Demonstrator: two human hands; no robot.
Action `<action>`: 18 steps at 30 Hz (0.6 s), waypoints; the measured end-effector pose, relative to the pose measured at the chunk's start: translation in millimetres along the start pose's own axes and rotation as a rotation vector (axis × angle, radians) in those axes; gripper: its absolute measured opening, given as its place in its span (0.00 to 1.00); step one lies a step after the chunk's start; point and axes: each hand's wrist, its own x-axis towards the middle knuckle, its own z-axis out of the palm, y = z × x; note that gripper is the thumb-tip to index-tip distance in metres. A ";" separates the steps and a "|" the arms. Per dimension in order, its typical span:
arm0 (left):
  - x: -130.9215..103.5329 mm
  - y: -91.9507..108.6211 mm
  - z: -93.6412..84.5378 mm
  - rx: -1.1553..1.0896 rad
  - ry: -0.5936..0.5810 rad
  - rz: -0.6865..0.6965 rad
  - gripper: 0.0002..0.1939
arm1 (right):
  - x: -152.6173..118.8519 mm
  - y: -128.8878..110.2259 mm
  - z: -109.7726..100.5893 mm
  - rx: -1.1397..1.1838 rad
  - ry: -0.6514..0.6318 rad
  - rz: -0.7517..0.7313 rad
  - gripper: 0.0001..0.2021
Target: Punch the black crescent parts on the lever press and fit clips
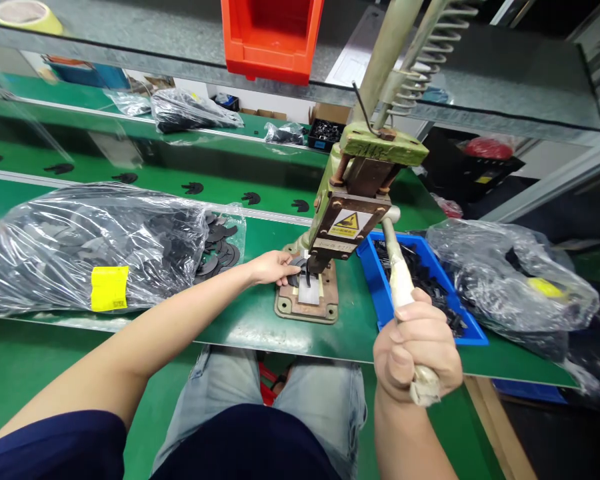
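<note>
A green hand press point(347, 193) stands on the bench, its rusty base point(306, 310) bolted to a flat plate. With my left hand point(274, 268) I pinch a flat black curved plastic piece point(294, 279) on the base, under the ram point(319, 261). Whether the ram touches the piece I cannot tell. My right hand point(420, 340) is wrapped round the press lever point(399, 267), whose grip is bound in pale tape. The lever slopes down toward me, right of the press head.
A clear bag point(95, 247) of black pieces lies at left. A blue bin point(473, 333) of small black parts and another plastic bag point(515, 273) sit at right. Several black pieces point(193, 188) line the green strip behind. An orange bin point(275, 57) is on the shelf above.
</note>
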 end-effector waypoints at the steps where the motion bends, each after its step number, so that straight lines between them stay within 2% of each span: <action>1: 0.8 2.9 -0.7 -0.009 -0.013 -0.031 0.18 | -0.1 0.1 0.2 0.004 0.002 0.002 0.17; 6: 2.7 17.1 -3.0 -0.045 -0.052 -0.226 0.17 | -1.9 0.0 3.8 0.014 0.016 -0.005 0.17; 9: 0.3 23.7 -1.5 -0.055 -0.058 -0.303 0.15 | 11.1 -0.4 11.9 0.060 0.081 -0.043 0.16; 12: -3.2 25.6 3.6 -0.099 -0.025 -0.306 0.14 | 50.4 -2.4 22.6 0.126 0.147 -0.098 0.08; 15: -7.7 22.1 10.0 -0.180 0.004 -0.261 0.15 | 101.5 -4.0 29.5 0.194 0.083 -0.054 0.23; 17: -13.2 18.1 12.1 -0.238 0.026 -0.213 0.17 | 120.8 -1.7 29.8 0.221 0.011 0.024 0.26; 18: -17.5 16.3 12.0 -0.261 0.041 -0.188 0.17 | 121.4 1.4 28.7 0.224 0.009 0.047 0.26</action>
